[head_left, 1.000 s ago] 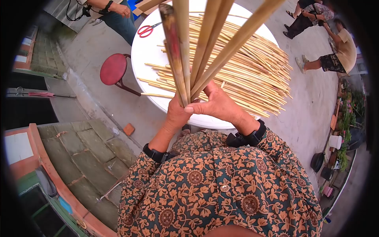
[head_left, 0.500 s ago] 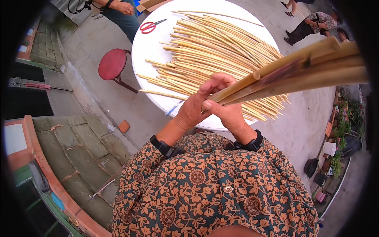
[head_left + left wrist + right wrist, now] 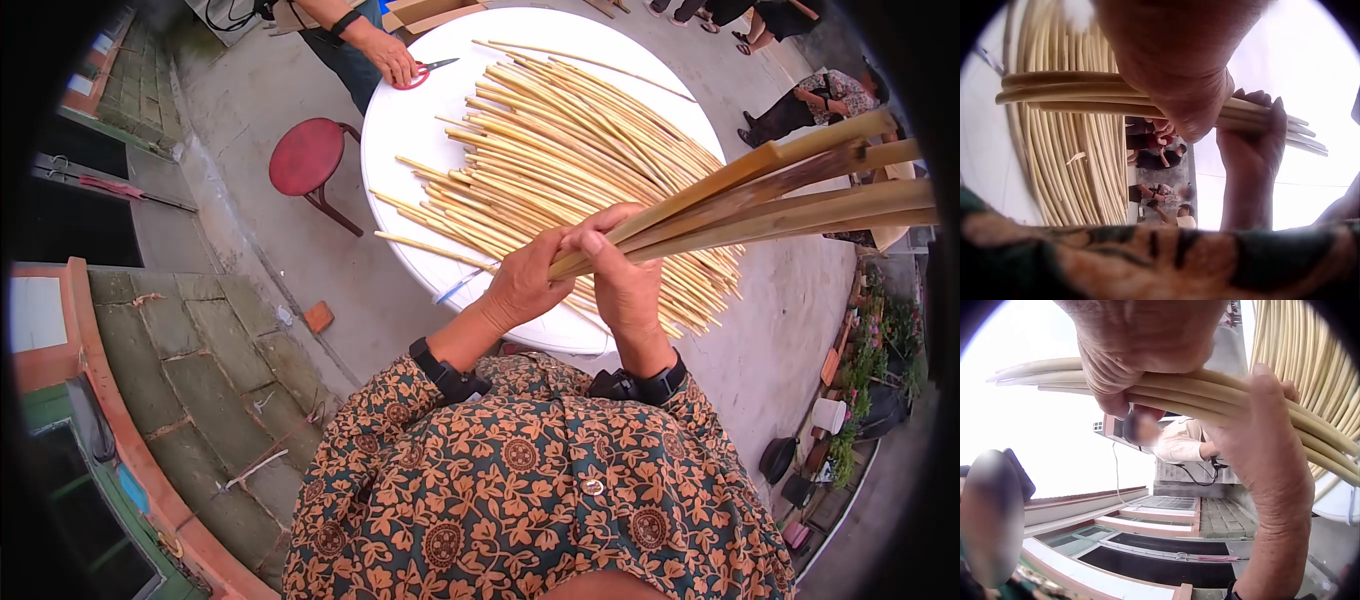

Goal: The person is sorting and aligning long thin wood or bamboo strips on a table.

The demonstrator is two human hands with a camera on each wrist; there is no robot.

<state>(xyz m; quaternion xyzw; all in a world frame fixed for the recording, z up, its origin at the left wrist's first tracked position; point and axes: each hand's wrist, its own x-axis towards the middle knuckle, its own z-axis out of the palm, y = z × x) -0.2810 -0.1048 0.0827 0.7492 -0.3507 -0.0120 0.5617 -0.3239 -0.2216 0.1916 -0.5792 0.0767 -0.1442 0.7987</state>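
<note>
Nearest is the person's patterned shirt (image 3: pixel 540 480), dark green with tan flowers, its sleeves ending at black wrist bands (image 3: pixel 660 384). Just beyond, the left grip (image 3: pixel 532 277) is curled round the lower part of a bundle of long sticks (image 3: pixel 740 205), thumb on one side and fingers on the other. Close beside it, the right grip (image 3: pixel 628 283) is wrapped round the same bundle, which slants up and out past the right edge of the white round counter (image 3: pixel 430 130), raised above it. Under the hands, at the counter's near left edge, lies a thin blue strip (image 3: pixel 455 288), too small to make out. A broad pile of loose sticks (image 3: pixel 590 150) covers the middle, its ends jutting over the right edge. A red stool (image 3: pixel 307 158) stands off the left edge. At the far left edge, another person's hand (image 3: pixel 390 58) is on red-handled scissors (image 3: pixel 425 75). One stick (image 3: pixel 590 68) lies apart near the far edge, and a cardboard box (image 3: pixel 435 12) sits beyond.
</note>
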